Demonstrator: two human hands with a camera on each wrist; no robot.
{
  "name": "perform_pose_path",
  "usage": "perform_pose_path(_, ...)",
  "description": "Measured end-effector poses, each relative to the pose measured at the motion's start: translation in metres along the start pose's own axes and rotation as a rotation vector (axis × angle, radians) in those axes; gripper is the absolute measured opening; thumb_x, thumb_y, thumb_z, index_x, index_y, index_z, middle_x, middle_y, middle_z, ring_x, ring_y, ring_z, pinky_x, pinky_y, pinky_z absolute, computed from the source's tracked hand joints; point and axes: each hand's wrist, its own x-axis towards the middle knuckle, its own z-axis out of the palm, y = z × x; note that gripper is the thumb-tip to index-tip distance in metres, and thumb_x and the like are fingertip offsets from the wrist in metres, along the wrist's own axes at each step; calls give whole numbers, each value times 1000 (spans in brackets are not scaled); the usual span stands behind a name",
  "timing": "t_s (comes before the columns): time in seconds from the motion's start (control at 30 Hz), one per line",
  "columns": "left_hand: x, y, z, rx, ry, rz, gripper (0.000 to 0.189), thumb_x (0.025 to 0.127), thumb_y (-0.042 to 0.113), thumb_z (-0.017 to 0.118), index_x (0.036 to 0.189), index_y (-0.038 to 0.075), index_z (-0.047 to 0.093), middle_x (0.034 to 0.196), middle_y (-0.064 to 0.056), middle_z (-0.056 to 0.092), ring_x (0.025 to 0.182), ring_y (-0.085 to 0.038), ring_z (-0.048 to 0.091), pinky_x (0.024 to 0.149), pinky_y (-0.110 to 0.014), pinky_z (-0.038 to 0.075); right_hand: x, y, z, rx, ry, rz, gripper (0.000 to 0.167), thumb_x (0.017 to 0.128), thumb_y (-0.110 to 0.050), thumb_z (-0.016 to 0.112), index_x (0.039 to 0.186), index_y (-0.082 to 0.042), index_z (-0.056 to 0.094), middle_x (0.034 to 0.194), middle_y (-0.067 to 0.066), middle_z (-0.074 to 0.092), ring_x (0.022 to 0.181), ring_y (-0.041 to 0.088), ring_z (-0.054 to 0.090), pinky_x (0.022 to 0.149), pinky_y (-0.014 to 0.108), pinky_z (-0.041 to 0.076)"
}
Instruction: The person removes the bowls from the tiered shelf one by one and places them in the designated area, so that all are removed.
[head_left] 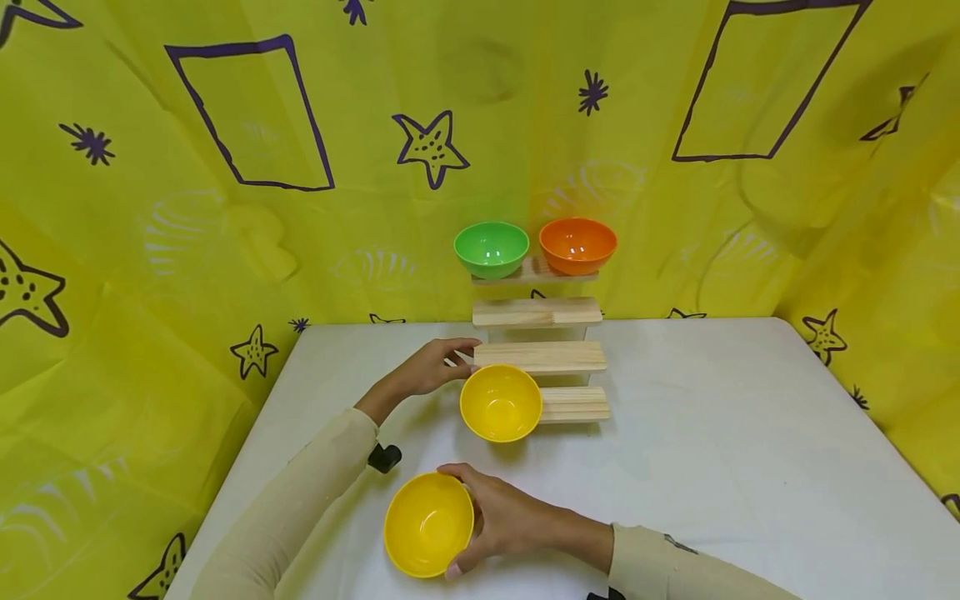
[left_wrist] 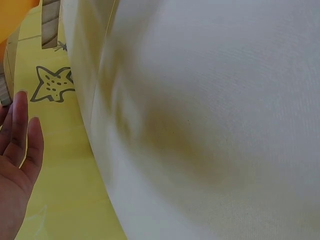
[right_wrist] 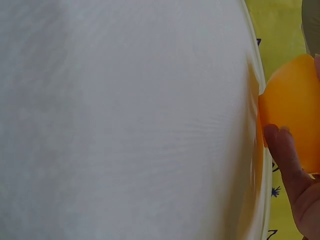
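In the head view my right hand grips a yellow bowl from its right side, thumb near the front rim and fingers at the far rim. The right wrist view shows this bowl's outer wall with fingers against it. My left hand is at the left end of a stepped wooden stand, index finger and thumb around a step's end. Its other fingers extend loosely in the left wrist view. A second yellow bowl sits at the left of the lowest step, just by the left thumb.
On the top step stand a green bowl at left and an orange bowl at right. A white cloth covers the table. Yellow patterned curtain encloses its back and sides.
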Motion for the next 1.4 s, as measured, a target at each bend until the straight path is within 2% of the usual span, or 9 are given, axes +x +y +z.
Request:
perform_pose_path(0.23, -1, 1, 1, -6, -4, -3, 52, 99, 23, 66, 146, 5, 52, 133, -15, 63, 110, -26, 64, 93, -36, 55, -2, 0, 0, -32, -14, 3, 99, 71, -35, 92, 151, -21, 34, 140, -10, 53, 120, 2, 52, 109, 27, 41)
perform_pose_path(0.5, -2, 2, 0, -1, 3, -8, 51, 100, 22, 65, 146, 6, 51, 133, -14, 64, 109, -25, 64, 92, -36, 55, -3, 1, -1, 12, -31, -7, 102, 72, -27, 92, 153, -14, 32, 140, -5, 52, 110, 2, 55, 99, 21, 45)
perform_pose_path(0.67, -2, 3, 0, -6, -1, -5, 52, 99, 22, 65, 146, 5, 51, 133, -15, 63, 109, -26, 64, 92, -36, 55, -5, 3, -5, 19, -40, -13, 105, 73, -28, 92, 155, -12, 29, 147, -2, 47, 120, 2, 52, 108, 25, 41)
perform_pose_path(0.7, -2, 3, 0, -7, 0, -6, 52, 99, 22, 65, 146, 5, 51, 133, -15, 63, 109, -26, 64, 92, -36, 55, -5, 3, -6, 30, -43, -10, 105, 73, -28, 92, 156, -12, 28, 149, -1, 45, 118, 3, 55, 107, 25, 41)
perform_pose_path(0.8, -2, 3, 0, -4, 0, -7, 52, 99, 22, 65, 146, 5, 51, 132, -15, 64, 108, -26, 64, 91, -36, 55, -8, 5, -9, 72, -48, -7, 104, 75, -25, 91, 156, -13, 28, 155, 5, 40, 99, 3, 64, 98, 23, 48)
perform_pose_path(0.9, -1, 3, 0, -2, 0, -6, 52, 99, 22, 65, 146, 5, 51, 132, -16, 64, 108, -26, 65, 91, -35, 55, -12, 6, -13, 116, -55, -15, 101, 76, -21, 90, 155, -14, 28, 157, 10, 36, 80, 6, 68, 85, 21, 53)
perform_pose_path(1.03, -1, 3, 0, 1, 2, -5, 52, 99, 22, 65, 146, 5, 51, 132, -16, 64, 108, -26, 65, 91, -36, 55, -20, 7, -18, 131, -63, -36, 97, 78, -21, 89, 155, -14, 30, 159, 10, 33, 81, 7, 69, 82, 21, 55)
perform_pose_path(1.23, -1, 4, -1, 3, 6, -9, 52, 99, 21, 66, 146, 6, 51, 133, -15, 64, 108, -26, 65, 92, -35, 55, -31, 11, -29, 84, -65, -55, 91, 79, -25, 88, 152, -17, 35, 156, 9, 36, 82, 7, 69, 71, 21, 55)
perform_pose_path(1.4, -2, 4, -1, -3, 5, -3, 52, 99, 20, 66, 146, 4, 51, 133, -16, 64, 108, -27, 65, 91, -35, 56, -42, 17, -41, 74, -98, -61, 90, 80, -28, 87, 152, -18, 35, 153, 12, 36, 86, 9, 69, 69, 23, 56)
